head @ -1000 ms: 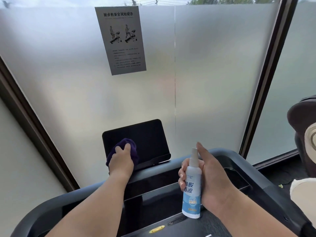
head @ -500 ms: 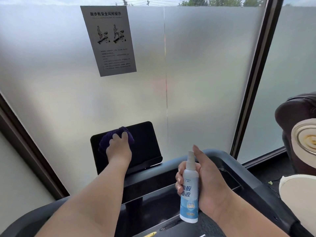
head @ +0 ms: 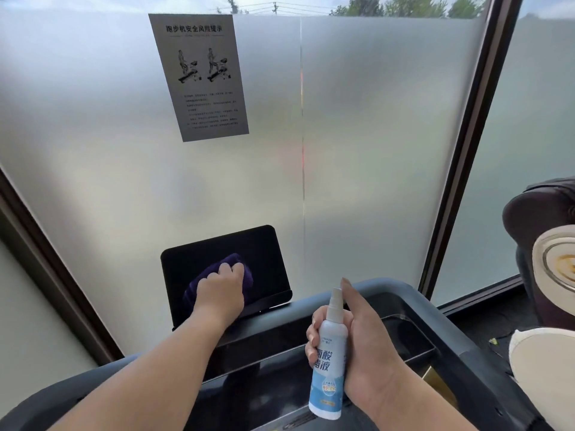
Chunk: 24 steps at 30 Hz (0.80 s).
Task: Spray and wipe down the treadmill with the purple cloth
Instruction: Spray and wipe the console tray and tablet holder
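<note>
**A:** So which step is this? Looks like wiping, not spraying, right?

**B:** Yep, wiping. The left hand (head: 222, 293) has the purple cloth (head: 217, 275) bunched under it, fingers curled over the top, pressed flat against the treadmill's black screen (head: 264, 256), roughly mid-screen and a bit toward its lower left. The right hand (head: 367, 346) is wrapped around the spray bottle (head: 328, 365), held upright over the console tray (head: 413, 340), index finger up beside the nozzle but, as far as I can tell, not pressing it.

**A:** What's next then?

**B:** My guess: finish the screen, since the upper right corner and right edge look uncovered by the cloth. Then the grey console frame (head: 385, 286) and tray need a spritz and a pass. The bottle's already in position for that.

**A:** Anything to watch?

**B:** Go light on the screen, and don't flood the tray with liquid.
</note>
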Tool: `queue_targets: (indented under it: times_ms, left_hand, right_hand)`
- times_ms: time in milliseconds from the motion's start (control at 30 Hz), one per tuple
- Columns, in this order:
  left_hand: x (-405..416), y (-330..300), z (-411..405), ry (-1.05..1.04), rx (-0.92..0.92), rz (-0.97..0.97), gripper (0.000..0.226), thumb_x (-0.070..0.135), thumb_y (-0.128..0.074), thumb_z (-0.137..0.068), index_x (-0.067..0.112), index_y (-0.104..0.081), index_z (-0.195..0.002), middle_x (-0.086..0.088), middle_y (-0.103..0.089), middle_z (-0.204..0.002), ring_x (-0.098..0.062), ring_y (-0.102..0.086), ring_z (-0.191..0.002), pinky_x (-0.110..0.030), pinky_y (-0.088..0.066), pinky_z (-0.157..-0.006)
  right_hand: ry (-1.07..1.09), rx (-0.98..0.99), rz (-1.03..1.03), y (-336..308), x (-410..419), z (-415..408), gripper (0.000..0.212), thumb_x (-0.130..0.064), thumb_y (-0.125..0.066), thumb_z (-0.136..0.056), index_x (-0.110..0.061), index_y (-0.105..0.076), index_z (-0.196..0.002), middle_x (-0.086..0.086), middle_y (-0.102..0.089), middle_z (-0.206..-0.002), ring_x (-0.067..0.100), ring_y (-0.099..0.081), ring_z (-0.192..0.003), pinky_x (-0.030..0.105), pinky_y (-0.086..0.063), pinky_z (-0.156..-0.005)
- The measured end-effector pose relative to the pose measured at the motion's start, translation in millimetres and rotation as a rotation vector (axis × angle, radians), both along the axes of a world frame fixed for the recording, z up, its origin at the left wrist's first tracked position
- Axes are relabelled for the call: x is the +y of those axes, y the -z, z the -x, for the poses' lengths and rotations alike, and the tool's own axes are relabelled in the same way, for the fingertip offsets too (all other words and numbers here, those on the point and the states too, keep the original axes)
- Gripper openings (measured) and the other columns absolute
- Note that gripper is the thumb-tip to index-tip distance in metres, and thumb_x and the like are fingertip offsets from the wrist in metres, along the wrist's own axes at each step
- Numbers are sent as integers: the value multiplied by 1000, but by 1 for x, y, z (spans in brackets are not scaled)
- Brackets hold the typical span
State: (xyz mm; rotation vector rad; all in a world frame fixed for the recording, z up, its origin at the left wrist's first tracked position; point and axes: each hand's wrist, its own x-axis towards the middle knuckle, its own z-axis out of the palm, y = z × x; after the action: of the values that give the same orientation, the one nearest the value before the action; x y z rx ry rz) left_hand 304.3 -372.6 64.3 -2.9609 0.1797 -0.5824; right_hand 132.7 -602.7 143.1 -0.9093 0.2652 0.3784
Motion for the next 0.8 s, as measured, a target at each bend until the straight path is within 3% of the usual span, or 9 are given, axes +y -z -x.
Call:
queue_targets:
  times_ms: [100, 167, 300, 433, 633, 800]
  left_hand:
    - [1, -42, -20, -94, -55, 76, 31, 16, -57, -94, 9, -49, -124, -13, -58, -102, -36, -66, -78, -35, -33, -58]
    - [-1, -64, -34, -169, -96, 137, 33, 21, -49, -102, 6, -42, -129, -15, -57, -109, -36, -68, -85, -36, -36, -60]
    - [-12, -79, -55, -175, -134, 169, 30, 12, -50, -99, 7, -40, -127, -16, -52, -111, -36, -64, -86, -39, -38, -63]
    - [-28, -51, -56, -142, -11, 70, 49, 6, -53, -91, 12, -37, -138, -16, -49, -119, -33, -61, -96, -36, -39, -69]
    - [-42, -9, -41, -95, 118, 103, 51, 8, -46, -97, 13, -31, -146, -16, -49, -118, -33, -65, -95, -35, -41, -62]
    - [-34, 12, -22, -49, 153, -4, 49, 15, -48, -100, 13, -32, -146, -15, -54, -118, -30, -70, -86, -34, -39, -56]
  right_hand:
    - [9, -8, -14, -5, -2, -2, 69, -67, -55, -91, -4, -55, -64, 18, -51, -64, 28, -49, -52, 29, -45, -52]
    - [-1, -25, -5, -7, -4, -2, 69, -67, -55, -91, -4, -54, -64, 17, -51, -63, 28, -48, -52, 29, -46, -51]
    - [5, -33, 17, -5, -7, -3, 68, -67, -56, -89, -4, -54, -65, 17, -52, -64, 28, -50, -53, 30, -47, -52]
    - [15, -19, 35, 1, -8, -5, 67, -67, -57, -90, -5, -56, -65, 18, -54, -65, 28, -51, -54, 30, -48, -52]
    - [10, -10, 30, 9, -8, -2, 67, -66, -56, -91, -3, -55, -68, 18, -54, -65, 29, -51, -54, 30, -47, -53]
    - [-7, -5, 24, 9, -6, 1, 68, -67, -56, -90, -4, -55, -66, 18, -55, -65, 29, -51, -55, 31, -48, -55]
